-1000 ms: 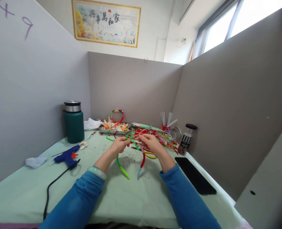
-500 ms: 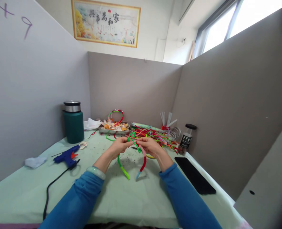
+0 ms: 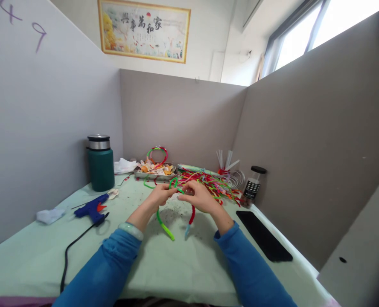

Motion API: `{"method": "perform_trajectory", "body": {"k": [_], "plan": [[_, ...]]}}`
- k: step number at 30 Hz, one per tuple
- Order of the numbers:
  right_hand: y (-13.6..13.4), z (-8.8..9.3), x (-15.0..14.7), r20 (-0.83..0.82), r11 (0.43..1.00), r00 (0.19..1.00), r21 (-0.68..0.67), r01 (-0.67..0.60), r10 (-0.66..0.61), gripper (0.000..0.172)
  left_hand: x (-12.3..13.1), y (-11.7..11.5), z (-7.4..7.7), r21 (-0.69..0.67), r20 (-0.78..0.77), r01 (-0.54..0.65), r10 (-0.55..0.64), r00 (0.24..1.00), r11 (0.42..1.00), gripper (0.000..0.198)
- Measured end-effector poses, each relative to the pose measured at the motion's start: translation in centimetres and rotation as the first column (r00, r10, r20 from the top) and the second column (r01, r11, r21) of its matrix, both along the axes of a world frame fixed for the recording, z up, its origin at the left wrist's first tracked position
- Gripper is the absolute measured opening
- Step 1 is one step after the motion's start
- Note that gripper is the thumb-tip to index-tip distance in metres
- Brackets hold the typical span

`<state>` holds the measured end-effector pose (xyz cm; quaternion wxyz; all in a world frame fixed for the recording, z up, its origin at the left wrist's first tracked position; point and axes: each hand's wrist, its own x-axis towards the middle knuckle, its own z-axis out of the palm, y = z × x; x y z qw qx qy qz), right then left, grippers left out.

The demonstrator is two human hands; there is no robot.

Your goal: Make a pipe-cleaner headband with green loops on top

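Observation:
Over the middle of the table I hold a hairband [image 3: 165, 229] wound with fuzzy pipe cleaner, its ends hanging down. One end is green to yellow-green; the other is red with a pale blue tip. My left hand [image 3: 158, 197] pinches the top of the band, where a green pipe cleaner [image 3: 173, 182] stands up in a loop. My right hand [image 3: 201, 197] has its thumb and fingers closed around the free stretch of that green stem, just right of the left fingertips. The fingers hide much of the band's top.
A blue glue gun [image 3: 91, 209] with a black cord lies left, near a green flask [image 3: 100, 165]. Behind are a metal tray [image 3: 155, 177] of small pieces and a heap of pipe cleaners [image 3: 208, 183]. A jar [image 3: 252, 186] and black phone-like slab [image 3: 263, 236] are right.
My right hand has shifted its grip from beside the band's pink and red side to the green stem, its fingers now more bent. The green loop has moved slightly left.

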<state>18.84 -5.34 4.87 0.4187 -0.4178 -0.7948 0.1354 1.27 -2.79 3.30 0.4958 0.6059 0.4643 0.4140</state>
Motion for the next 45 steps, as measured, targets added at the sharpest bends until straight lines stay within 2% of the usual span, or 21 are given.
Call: {"method": "perform_trajectory", "body": {"k": [3, 6, 10, 14, 17, 19, 22, 26, 34, 40, 42, 45], "plan": [[-0.1, -0.3, -0.4, 0.069, 0.994, 0.993, 0.049, 0.094, -0.097, 0.015, 0.0, -0.1, 0.1, 0.01, 0.005, 0.003, -0.003, 1.0, 1.0, 0.04], [0.1, -0.2, -0.4, -0.093, 0.99, 0.986, -0.024, 0.137, -0.138, 0.015, 0.0, -0.4, 0.2, 0.053, 0.003, 0.065, -0.065, 0.998, 0.997, 0.039], [0.6, 0.1, -0.3, -0.361, 0.987, 0.927, -0.15, 0.051, -0.102, 0.02, 0.1, -0.6, 0.1, 0.106, 0.001, 0.184, -0.185, 0.983, 0.977, 0.037], [0.9, 0.1, -0.4, -0.459, 0.979, 0.884, -0.205, -0.005, -0.091, 0.026, 0.3, -0.5, -0.1, 0.105, -0.008, 0.242, -0.243, 0.97, 0.964, 0.036], [0.7, 0.4, -0.3, -0.508, 0.971, 0.858, -0.235, -0.047, -0.082, 0.029, 0.3, -0.4, -0.2, 0.111, -0.023, 0.227, -0.226, 0.974, 0.968, 0.036], [0.5, 0.7, -0.2, -0.517, 0.96, 0.851, -0.272, -0.063, -0.09, 0.031, 0.3, -0.4, -0.1, 0.112, -0.015, 0.183, -0.182, 0.983, 0.977, 0.037], [0.2, 0.8, 0.2, -0.448, 0.937, 0.892, -0.335, -0.095, -0.069, 0.033, 0.4, -0.6, 0.2, 0.09, 0.007, 0.132, -0.133, 0.991, 0.987, 0.036], [0.2, 0.5, 0.5, -0.39, 0.921, 0.921, -0.362, -0.146, -0.007, 0.03, 0.4, -0.8, 0.4, 0.064, 0.031, 0.163, -0.165, 0.986, 0.985, 0.037], [0.4, 0.3, -0.4, -0.533, 0.882, 0.842, -0.435, -0.182, -0.089, 0.039, 0.5, -1.0, 0.2, 0.035, 0.049, 0.279, -0.28, 0.959, 0.96, 0.04], [0.5, 0.2, -0.9, -0.58, 0.906, 0.802, -0.402, -0.129, -0.143, 0.04, 0.8, -1.1, 0.1, 0.048, -0.004, 0.267, -0.267, 0.964, 0.963, 0.042], [0.4, 0.3, -0.8, -0.568, 0.903, 0.815, -0.4, -0.157, -0.11, 0.037, 0.8, -1.0, 0.0, 0.045, -0.024, 0.243, -0.242, 0.97, 0.969, 0.042], [0.1, 0.6, -0.1, -0.5, 0.868, 0.866, -0.429, -0.249, 0.002, 0.032, 0.7, -0.7, -0.2, 0.024, -0.026, 0.197, -0.196, 0.98, 0.98, 0.042]]}}
